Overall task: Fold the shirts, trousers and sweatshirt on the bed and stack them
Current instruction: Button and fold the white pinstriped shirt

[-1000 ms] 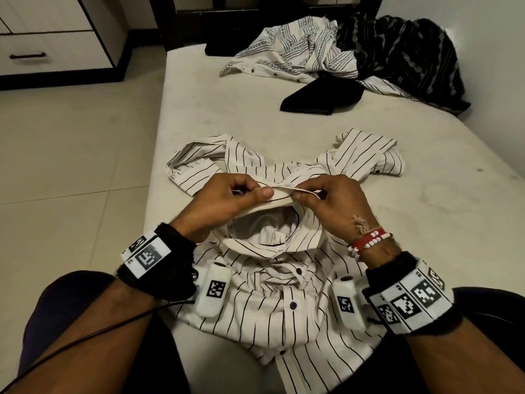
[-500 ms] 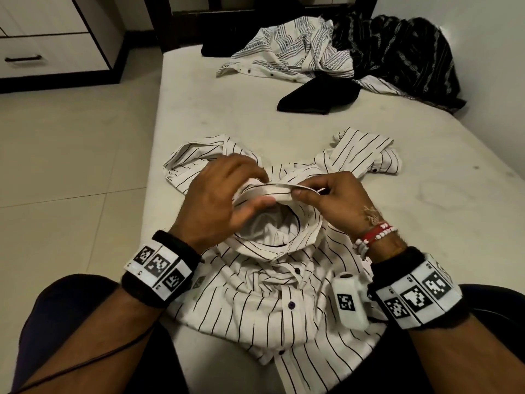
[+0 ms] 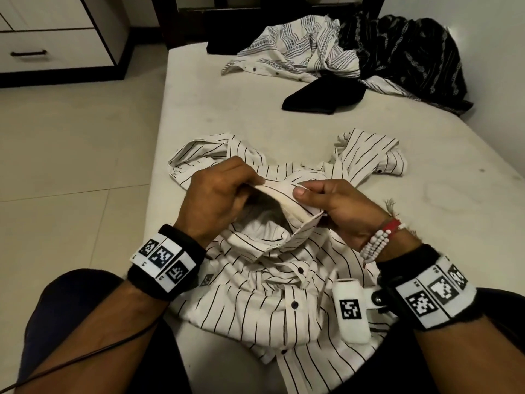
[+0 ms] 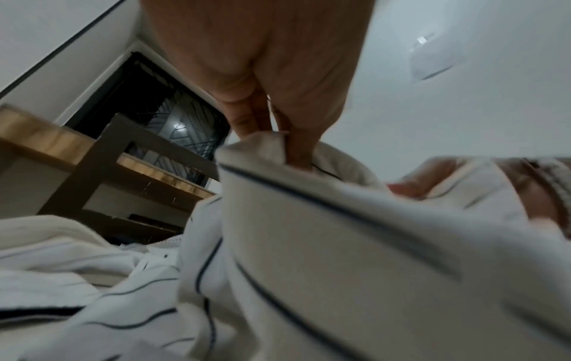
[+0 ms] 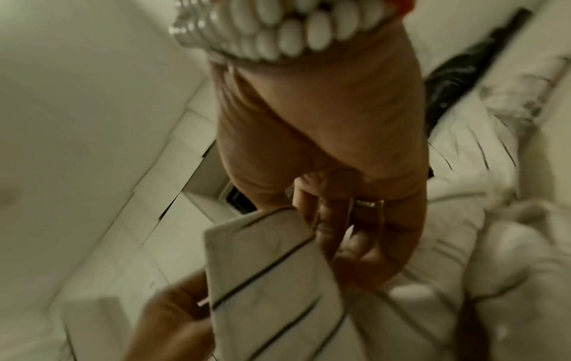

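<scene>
A white shirt with thin dark stripes (image 3: pixel 255 302) lies crumpled on the near end of the bed (image 3: pixel 216 109), sleeves spread to the far side. Its collar (image 3: pixel 281 194) is lifted off the bed. My left hand (image 3: pixel 221 194) pinches the collar's left part, fingers curled over the edge. My right hand (image 3: pixel 326 203) pinches the collar's right part between thumb and fingers. In the left wrist view the left hand (image 4: pixel 271 136) grips the striped fabric (image 4: pixel 309 219). In the right wrist view the right hand (image 5: pixel 327 219) holds the collar tip (image 5: pixel 262 256).
At the far end of the bed lie a patterned white shirt (image 3: pixel 295 52), a black patterned garment (image 3: pixel 403 55) and a black folded piece (image 3: pixel 324 95). A white drawer cabinet (image 3: pixel 51 38) stands on the tiled floor (image 3: pixel 71 166) at left. A wall (image 3: pixel 468 38) borders the bed's right side.
My left hand has rolled over the collar's edge, knuckles now up, and the collar has been turned and raised. The right hand keeps its pinch and has shifted slightly right.
</scene>
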